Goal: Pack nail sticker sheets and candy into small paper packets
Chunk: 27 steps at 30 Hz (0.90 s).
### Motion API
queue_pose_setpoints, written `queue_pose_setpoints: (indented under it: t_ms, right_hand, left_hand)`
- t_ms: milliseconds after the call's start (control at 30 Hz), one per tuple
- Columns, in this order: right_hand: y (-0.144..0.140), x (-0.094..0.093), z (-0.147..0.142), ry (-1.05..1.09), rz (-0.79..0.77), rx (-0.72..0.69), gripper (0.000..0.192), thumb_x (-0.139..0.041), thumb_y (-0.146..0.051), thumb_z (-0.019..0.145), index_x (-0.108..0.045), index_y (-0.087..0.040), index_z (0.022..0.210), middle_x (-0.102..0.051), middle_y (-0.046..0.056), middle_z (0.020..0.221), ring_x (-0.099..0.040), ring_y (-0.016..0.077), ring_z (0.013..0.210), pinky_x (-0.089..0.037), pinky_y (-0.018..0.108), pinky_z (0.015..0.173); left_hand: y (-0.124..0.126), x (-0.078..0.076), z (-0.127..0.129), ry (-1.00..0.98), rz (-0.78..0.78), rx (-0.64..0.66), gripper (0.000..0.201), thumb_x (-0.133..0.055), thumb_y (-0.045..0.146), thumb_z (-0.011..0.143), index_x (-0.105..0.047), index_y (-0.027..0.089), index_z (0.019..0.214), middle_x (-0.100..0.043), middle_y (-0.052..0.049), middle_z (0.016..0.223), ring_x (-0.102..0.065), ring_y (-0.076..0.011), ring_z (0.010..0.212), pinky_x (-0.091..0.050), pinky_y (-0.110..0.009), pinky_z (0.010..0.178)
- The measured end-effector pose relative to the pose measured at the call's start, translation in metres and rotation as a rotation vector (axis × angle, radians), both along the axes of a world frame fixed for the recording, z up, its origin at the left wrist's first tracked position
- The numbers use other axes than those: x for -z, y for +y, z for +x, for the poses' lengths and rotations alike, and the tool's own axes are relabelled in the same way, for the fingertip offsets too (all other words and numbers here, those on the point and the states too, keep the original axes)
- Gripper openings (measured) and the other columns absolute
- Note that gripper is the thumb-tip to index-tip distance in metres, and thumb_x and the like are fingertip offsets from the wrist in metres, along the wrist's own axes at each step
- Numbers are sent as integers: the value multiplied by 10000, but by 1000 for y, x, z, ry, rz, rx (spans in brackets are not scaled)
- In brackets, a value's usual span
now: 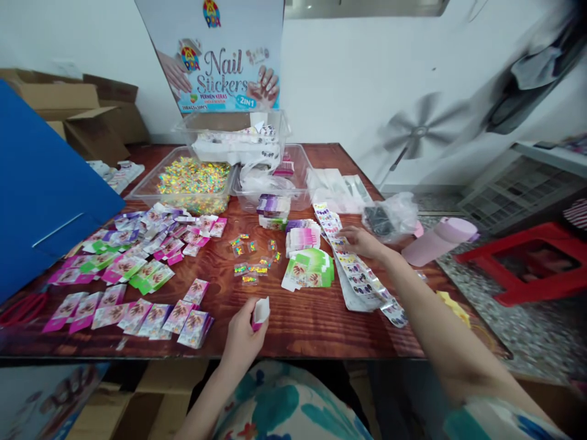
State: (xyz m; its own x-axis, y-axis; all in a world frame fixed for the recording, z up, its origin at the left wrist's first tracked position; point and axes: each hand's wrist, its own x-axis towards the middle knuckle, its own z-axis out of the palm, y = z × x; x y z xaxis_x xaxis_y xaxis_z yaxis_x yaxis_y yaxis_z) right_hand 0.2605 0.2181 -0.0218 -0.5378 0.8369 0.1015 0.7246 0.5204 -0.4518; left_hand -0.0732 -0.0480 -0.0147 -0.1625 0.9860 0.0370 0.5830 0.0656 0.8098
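Left grip point(245, 333), low centre of the frame, is closed around a small folded pink-and-white packet point(261, 311) held just above the worktop point(312, 324) edge. Right of centre, the right hand point(364, 241) rests its fingers on a long strip of nail stickers point(355, 269), pinching nothing that shows. This looks like filling a packet; a sticker piece would have to be separated and slid inside. Finished packets point(132, 269) cover the left; behind, clear tubs point(192, 183), a display box point(215, 55), white wall.
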Motion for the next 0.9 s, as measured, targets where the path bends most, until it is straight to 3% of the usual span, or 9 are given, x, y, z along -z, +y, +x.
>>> queue_pose_setpoints:
  t_ms: [167,300,367,433,533,600,700,800,900]
  right_hand:
    - [3,0,-10,39,53,43,302,-745,-212,740,-742,-138,1032,-584,203,1325,-589,327,1170,-435,469,1003]
    - [-12,-14,-12,105,116,118,194,-708,-311,784,-757,-133,846,-700,184,1109,-635,319,1057,-455,454,957]
    - [-28,-34,-12,145,137,156,291,-621,-394,852,-746,-131,846,-735,150,919,-673,277,867,-511,405,821]
    - [-53,-60,-19,208,126,169,394,-550,-480,886,-736,-133,886,-726,108,793,-651,225,689,-514,345,664]
    - [-97,-99,-48,483,-114,57,396,-666,-540,791,-734,-154,848,-724,69,783,-637,195,669,-490,284,594]
    - [-124,-114,-78,595,-310,-52,387,-703,-541,757,-737,-159,815,-720,54,747,-635,183,651,-500,275,588]
    - [-146,-111,-120,678,-367,-76,397,-694,-547,764,-733,-156,818,-705,42,702,-609,162,583,-484,263,524]
    - [-152,-90,-145,671,-130,-55,340,-665,-497,817,-732,-165,838,-705,50,717,-610,162,597,-485,268,536]
    - [-158,-75,-155,597,30,-218,252,-563,-382,924,-733,-197,947,-729,76,865,-663,184,760,-527,304,698]
  left_hand:
    - [-1,-3,4,-12,24,32,134,-530,241,811,-575,201,931,-652,-2,788,-619,-160,708,-469,-244,670]
    - [-3,-8,7,-52,22,31,70,-535,249,831,-556,198,874,-613,10,742,-587,-147,668,-444,-235,636]
    - [-2,-18,9,-88,49,56,81,-543,274,848,-538,197,824,-595,8,728,-572,-143,657,-439,-236,627]
    - [0,-34,14,-153,123,101,115,-578,294,846,-531,196,811,-630,-29,840,-602,-161,763,-467,-258,715]
    - [8,-59,26,-316,248,143,202,-691,290,776,-513,196,789,-610,-103,1192,-576,-226,1100,-428,-341,967]
    - [15,-70,34,-473,260,147,287,-753,282,717,-482,198,763,-578,-106,1275,-546,-243,1172,-406,-360,1011]
    - [22,-72,42,-703,168,95,305,-747,291,710,-459,198,745,-651,-69,1066,-627,-189,936,-483,-307,845]
    - [24,-64,37,-755,156,-20,277,-723,277,718,-461,187,704,-610,-2,811,-565,-113,686,-460,-239,679]
    - [21,-60,24,-710,192,-99,259,-722,241,701,-471,182,677,-506,51,659,-462,-78,584,-401,-203,598]
